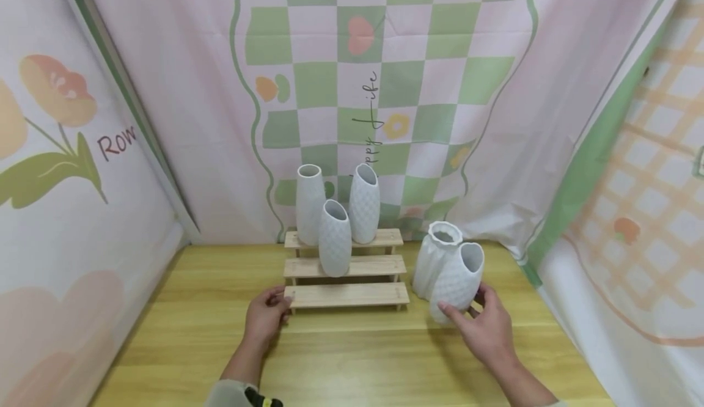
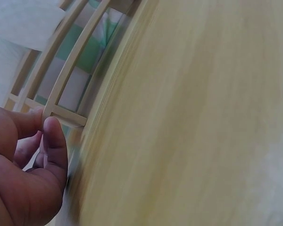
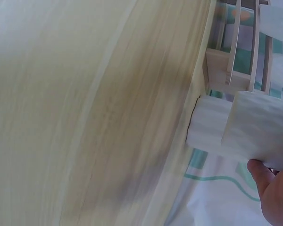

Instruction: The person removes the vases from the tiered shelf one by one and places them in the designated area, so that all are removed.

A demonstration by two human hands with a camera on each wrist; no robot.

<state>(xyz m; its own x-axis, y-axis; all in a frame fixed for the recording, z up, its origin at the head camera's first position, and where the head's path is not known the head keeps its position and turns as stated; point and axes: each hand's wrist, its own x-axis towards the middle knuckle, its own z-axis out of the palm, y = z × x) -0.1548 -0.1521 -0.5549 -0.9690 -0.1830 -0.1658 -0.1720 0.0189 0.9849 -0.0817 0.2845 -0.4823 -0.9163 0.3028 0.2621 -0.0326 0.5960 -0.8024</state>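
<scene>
My left hand pinches the left end of the lowest step of a three-step wooden stand, thumb and fingers at its edge in the left wrist view. On the right, my right hand grips a white dimpled vase with a slanted mouth, tilted slightly. Its base shows raised off the table in the right wrist view. Close behind it, a white vase with a ruffled rim stands on the table. A tall white vase and a dimpled vase occupy the top step; another dimpled vase is on the middle one.
The wooden table reaches back to a hanging cloth with green checks behind the stand. More printed cloth encloses the left and right sides.
</scene>
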